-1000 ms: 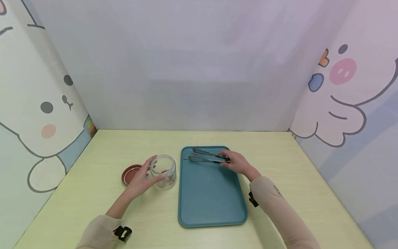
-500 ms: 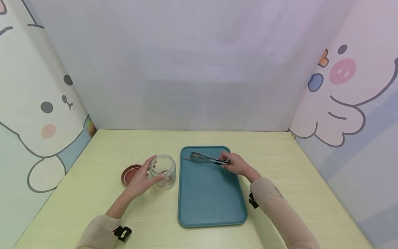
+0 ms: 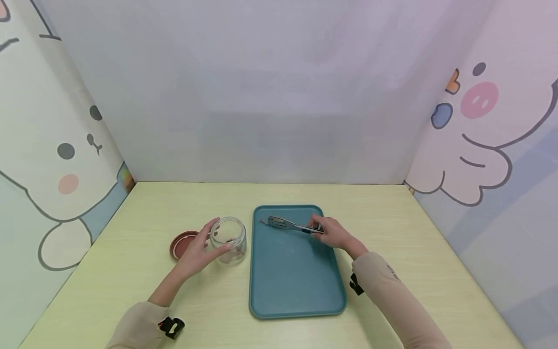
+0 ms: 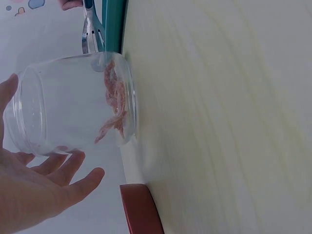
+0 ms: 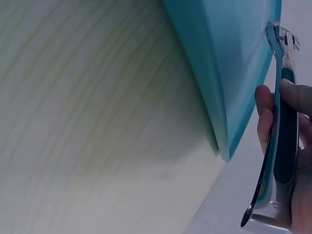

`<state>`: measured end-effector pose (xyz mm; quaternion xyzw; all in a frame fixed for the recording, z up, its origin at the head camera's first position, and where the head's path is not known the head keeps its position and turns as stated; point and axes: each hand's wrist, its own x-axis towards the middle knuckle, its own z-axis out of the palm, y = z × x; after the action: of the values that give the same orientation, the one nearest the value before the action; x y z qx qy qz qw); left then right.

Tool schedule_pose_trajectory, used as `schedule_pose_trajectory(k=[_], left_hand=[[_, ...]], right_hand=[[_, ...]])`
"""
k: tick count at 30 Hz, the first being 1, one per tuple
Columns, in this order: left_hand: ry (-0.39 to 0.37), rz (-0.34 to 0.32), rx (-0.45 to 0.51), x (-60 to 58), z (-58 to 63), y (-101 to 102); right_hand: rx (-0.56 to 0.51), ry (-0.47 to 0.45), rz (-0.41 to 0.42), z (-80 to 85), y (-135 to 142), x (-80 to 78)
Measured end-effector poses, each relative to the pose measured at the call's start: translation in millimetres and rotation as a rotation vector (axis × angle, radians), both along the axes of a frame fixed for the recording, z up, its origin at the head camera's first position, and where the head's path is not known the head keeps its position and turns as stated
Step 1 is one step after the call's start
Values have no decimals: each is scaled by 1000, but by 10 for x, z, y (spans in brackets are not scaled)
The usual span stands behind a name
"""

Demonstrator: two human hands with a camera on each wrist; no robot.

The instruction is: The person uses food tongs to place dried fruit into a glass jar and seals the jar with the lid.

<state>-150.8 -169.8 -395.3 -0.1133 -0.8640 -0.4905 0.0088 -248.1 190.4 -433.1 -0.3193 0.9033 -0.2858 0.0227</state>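
Note:
My left hand (image 3: 194, 255) holds a clear glass jar (image 3: 228, 242) upright left of the tray, thumb on one side and fingers on the other. Reddish-brown dried strips (image 4: 116, 97) lie at the jar's bottom in the left wrist view. Over the far part of the blue-green tray (image 3: 296, 276), my right hand (image 3: 333, 233) grips metal tongs (image 3: 283, 223) with dark handle grips, squeezed together. Their slotted heads point left, right at a small reddish strip (image 3: 263, 221) near the tray's far left corner. Most of that strip is hidden by the tongs.
A reddish-brown round lid (image 3: 180, 246) lies left of the jar, partly behind my left hand. The pale wooden table (image 3: 383, 213) ends at a white back wall (image 3: 279, 121), with cartoon-printed panels on both sides. Each sleeve carries a black wrist strap (image 3: 172, 327).
The tongs' arms have come together from spread apart, and their heads have dropped slightly toward the strip, which has shifted a little right. My left hand and the jar stay put.

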Motion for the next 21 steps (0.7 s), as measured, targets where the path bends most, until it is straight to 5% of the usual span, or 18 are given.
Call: schedule_pose_trajectory(k=[10, 21], left_hand=[[5, -3, -35, -129, -260, -103], [15, -14, -14, 18, 45, 0]], right_hand=[[-18, 9, -13, -5, 20, 37], [-56, -12, -46, 22, 164, 56]])
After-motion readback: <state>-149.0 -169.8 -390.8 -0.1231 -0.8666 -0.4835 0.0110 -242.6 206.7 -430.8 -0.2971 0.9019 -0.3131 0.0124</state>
